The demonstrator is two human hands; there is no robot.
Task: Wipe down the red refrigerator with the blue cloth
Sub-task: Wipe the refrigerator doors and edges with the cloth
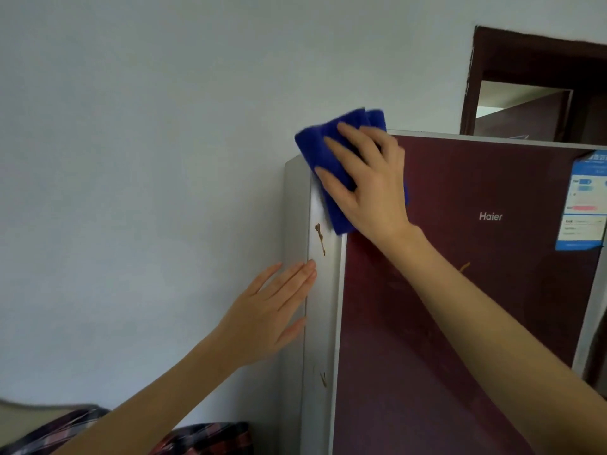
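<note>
The red refrigerator (460, 257) fills the right half of the view, with a dark red door and a silver left side. A folded blue cloth (331, 178) lies against the fridge's upper left corner, over the silver edge. My right hand (368, 182) presses flat on the cloth with straight, spread fingers. Lower down, my left hand (269, 313) rests open against the silver side panel. Brown drip stains (320, 238) run down the silver edge just below the cloth, and another small stain (323, 379) sits farther down.
A pale wall (147, 159) stands left of the fridge. A blue and white label (584, 198) sticks to the door's upper right. A dark brown door frame (525, 60) rises behind the fridge. Plaid fabric (203, 438) lies at the bottom left.
</note>
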